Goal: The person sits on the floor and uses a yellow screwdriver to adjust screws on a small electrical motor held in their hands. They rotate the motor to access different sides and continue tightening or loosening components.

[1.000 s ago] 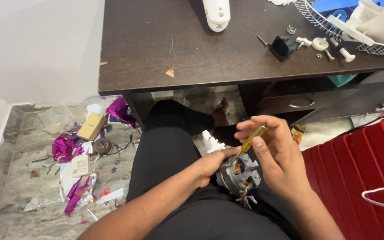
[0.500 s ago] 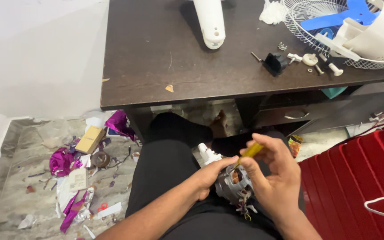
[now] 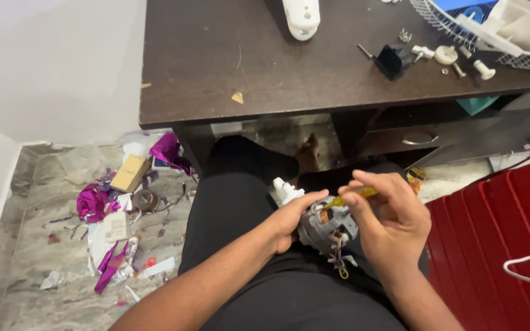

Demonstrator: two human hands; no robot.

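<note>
On my lap, my left hand (image 3: 294, 219) grips a small grey electric motor (image 3: 326, 228) with a white plastic end (image 3: 284, 190) and short wires hanging under it. My right hand (image 3: 387, 222) pinches a thin yellow-handled screwdriver (image 3: 352, 196), with its tip set on the motor's top. Both hands are close together over my black trousers (image 3: 246, 202).
A dark wooden table (image 3: 265, 67) stands ahead with a white plastic part (image 3: 302, 17), a black part (image 3: 392, 61), screws and a white wire fan guard (image 3: 480, 37). Purple foil, a small box (image 3: 130, 173) and paper scraps litter the floor at left. A red ribbed case (image 3: 498, 245) is at right.
The screwdriver has tilted down from upright to nearly flat on the motor. My hands and the motor have shifted slightly lower in view as the head moved.
</note>
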